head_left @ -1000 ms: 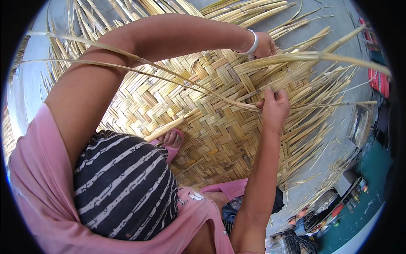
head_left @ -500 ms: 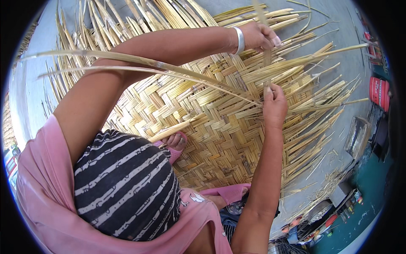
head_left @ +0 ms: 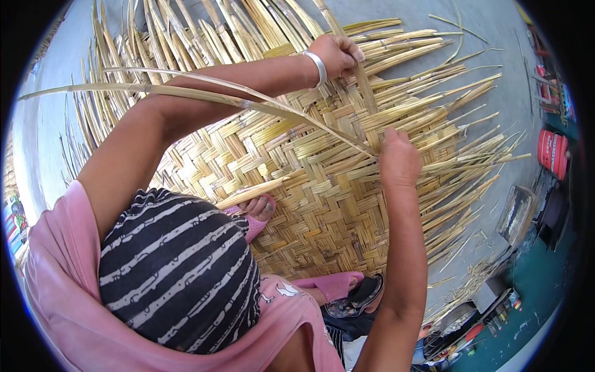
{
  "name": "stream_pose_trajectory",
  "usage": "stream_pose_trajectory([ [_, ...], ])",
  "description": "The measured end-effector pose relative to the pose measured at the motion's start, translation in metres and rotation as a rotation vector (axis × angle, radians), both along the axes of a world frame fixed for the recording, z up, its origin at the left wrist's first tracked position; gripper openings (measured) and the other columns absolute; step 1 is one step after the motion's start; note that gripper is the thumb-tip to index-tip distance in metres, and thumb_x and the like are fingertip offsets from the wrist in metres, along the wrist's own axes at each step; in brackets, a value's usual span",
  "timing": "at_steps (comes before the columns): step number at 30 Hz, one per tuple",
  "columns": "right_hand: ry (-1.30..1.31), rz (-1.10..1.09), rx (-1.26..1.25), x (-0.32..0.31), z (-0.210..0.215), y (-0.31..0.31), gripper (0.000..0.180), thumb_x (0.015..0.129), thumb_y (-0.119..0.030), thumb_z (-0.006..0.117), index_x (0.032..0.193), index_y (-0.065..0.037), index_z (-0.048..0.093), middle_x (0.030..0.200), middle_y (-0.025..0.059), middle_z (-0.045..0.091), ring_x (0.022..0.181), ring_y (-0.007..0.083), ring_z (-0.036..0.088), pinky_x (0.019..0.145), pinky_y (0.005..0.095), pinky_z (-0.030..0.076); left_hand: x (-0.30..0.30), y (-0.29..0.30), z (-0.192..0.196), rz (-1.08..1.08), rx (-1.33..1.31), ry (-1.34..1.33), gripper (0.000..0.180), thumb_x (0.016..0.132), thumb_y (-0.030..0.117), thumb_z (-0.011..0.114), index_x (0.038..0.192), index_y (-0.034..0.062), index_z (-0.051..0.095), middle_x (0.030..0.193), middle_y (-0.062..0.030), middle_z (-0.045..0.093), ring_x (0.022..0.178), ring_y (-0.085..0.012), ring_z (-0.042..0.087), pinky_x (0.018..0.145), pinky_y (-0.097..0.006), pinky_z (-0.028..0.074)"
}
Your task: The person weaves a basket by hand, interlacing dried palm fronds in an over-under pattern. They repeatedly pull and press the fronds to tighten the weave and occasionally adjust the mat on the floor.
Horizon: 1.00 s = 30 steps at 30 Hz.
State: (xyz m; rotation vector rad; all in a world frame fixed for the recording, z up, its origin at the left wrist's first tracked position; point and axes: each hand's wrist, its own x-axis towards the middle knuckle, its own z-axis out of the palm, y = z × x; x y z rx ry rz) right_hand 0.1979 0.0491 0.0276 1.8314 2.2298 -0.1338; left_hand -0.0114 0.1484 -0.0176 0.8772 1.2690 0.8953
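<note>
A herringbone mat (head_left: 341, 217) of flat split-cane strips spreads below me, loose ends fanning out at its far and right sides. My left hand (head_left: 338, 56), with a silver bangle at the wrist, is closed on a flat cane strip (head_left: 365, 90) that slants up from the weave and past the hand. Lower and to the right, my right hand (head_left: 400, 158) is closed on strips at the weave, its fingertips partly hidden. From beside it two long cane strips (head_left: 273, 108) run left, over my left forearm.
Grey floor (head_left: 496, 53) surrounds the mat. A red bucket (head_left: 551, 152), a worn block (head_left: 517, 214) and assorted tools (head_left: 477, 335) lie along the right side. My feet in pink slippers (head_left: 331, 285) are at the mat's near part.
My left hand has moved left, tilting the upright strip with it. My right hand has shifted slightly down, and the long strips over my left arm have swung a little.
</note>
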Motion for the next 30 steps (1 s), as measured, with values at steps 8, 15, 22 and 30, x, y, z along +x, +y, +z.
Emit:
stream_pose_trajectory([
  [8, 0.623, -0.011, 0.139, -0.027, -0.012, 0.042, 0.025, 0.079, -0.016, 0.064, 0.098, -0.003, 0.058, 0.097, 0.0158, 0.058, 0.082, 0.0355, 0.059, 0.075, 0.0434, 0.048, -0.045, 0.026, 0.011, -0.144, -0.126, -0.357, 0.011, 0.084, 0.003, 0.056, 0.092, 0.0026, 0.064, 0.089, -0.0065, 0.065, 0.08, -0.0153, 0.064, 0.072, -0.026, 0.054],
  [15, 0.691, -0.424, 0.082, -0.05, -0.021, 0.046, 0.025, 0.082, -0.029, 0.061, 0.079, -0.005, 0.063, 0.072, 0.0135, 0.061, 0.066, 0.032, 0.058, 0.061, 0.0408, 0.044, -0.024, 0.055, 0.01, -0.324, -0.042, -0.23, 0.009, 0.08, 0.001, 0.058, 0.088, 0.0023, 0.063, 0.093, -0.0066, 0.065, 0.083, -0.0146, 0.064, 0.08, -0.025, 0.052],
  [22, 1.018, -0.668, 0.116, -0.047, -0.031, 0.038, 0.028, 0.082, -0.02, 0.061, 0.065, 0.0, 0.051, 0.053, 0.0042, 0.05, 0.049, 0.0127, 0.046, 0.05, 0.031, 0.04, 0.009, 0.075, 0.017, -0.647, 0.417, 0.765, 0.038, 0.075, 0.017, 0.068, 0.109, 0.0026, 0.061, 0.095, -0.0102, 0.066, 0.089, -0.0221, 0.063, 0.08, -0.033, 0.049],
  [30, 1.251, -0.741, 0.095, -0.048, -0.018, 0.03, 0.027, 0.083, -0.016, 0.062, 0.064, -0.002, 0.049, 0.055, -0.0004, 0.05, 0.044, 0.0062, 0.042, 0.039, 0.0258, 0.04, 0.015, 0.09, 0.024, -0.703, 0.152, 0.729, 0.054, 0.068, 0.03, 0.078, 0.109, 0.0003, 0.059, 0.093, -0.0103, 0.064, 0.08, -0.0232, 0.06, 0.072, -0.034, 0.049],
])
